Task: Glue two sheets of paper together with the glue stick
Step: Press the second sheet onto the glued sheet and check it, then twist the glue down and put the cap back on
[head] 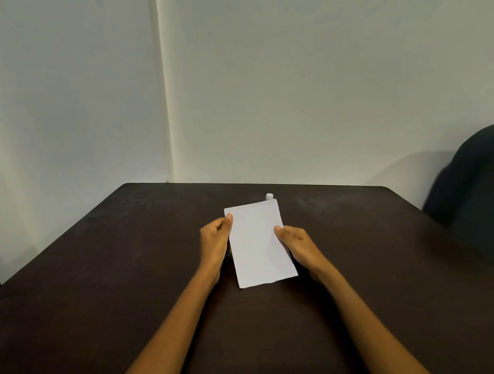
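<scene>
White paper hangs over the dark bench, left hand and right hand each with grip clamped on a side edge. Glue stick stands just behind. Uneven pinching could skew the sheets or crease them.

A white rectangular sheet of paper is held above a dark brown table, pinched at its left edge by the left hand and at its right edge by the right hand. A small white cap-like object is partly hidden behind the paper's far edge. A dark upholstered chair is seen at the right.
</scene>
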Demonstrator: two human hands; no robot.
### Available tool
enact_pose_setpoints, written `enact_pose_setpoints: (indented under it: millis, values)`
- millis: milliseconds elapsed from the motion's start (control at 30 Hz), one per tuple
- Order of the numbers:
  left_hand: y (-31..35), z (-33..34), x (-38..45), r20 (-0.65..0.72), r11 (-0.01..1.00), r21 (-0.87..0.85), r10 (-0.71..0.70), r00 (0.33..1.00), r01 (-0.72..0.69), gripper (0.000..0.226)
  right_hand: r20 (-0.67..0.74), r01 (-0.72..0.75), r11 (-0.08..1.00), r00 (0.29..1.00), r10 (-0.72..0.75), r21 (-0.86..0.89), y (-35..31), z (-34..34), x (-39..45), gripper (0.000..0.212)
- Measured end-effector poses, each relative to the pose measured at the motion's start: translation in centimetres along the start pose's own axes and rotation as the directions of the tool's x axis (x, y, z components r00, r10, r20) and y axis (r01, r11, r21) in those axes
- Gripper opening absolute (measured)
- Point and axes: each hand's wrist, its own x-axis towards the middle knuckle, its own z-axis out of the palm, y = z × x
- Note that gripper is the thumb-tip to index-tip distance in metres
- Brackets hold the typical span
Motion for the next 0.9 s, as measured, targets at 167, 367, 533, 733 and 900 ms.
enact_pose_setpoints:
  millis: [167, 367, 533, 733, 900]
  values:
    - [0.1, 1.0, -1.1, 0.155, 0.991, 0.105, 0.071, 0.985, -0.088, 0.026, -0.213, 0.0, 1.0, 0.977, 0.004, 0.022, -0.1, -0.6, 0.3, 0.03]
    - [-0.1, 6.7, -1.6, 0.3, 0.927, 0.356, 0.005, 0.954, -0.117, 0.071, -0.603, -0.118, 0.955, 0.795, -0.074, -0.273, 0.6, -4.7, 0.2, 0.026]
    - [-1.2, 10.5, -1.1, 0.401, 0.591, 0.704, 0.125, 0.907, -0.393, 0.064, -0.589, -0.336, 0.743, 0.803, -0.096, -0.579, 1.9, -7.8, -0.1, 0.027]
    - [-2.4, 10.8, -0.8, 0.543, 0.391, 0.762, 0.049, 0.839, -0.516, 0.04, -0.364, -0.246, 0.34, 0.863, -0.35, -0.908, 2.0, -6.9, 0.4, 0.047]
    - [-2.6, 10.7, -0.7, 0.576, 0.425, 0.745, -0.022, 0.817, -0.514, 0.045, -0.029, -0.021, 0.512, 1.0, -0.008, -0.858, 2.5, -5.4, 1.1, 0.047]
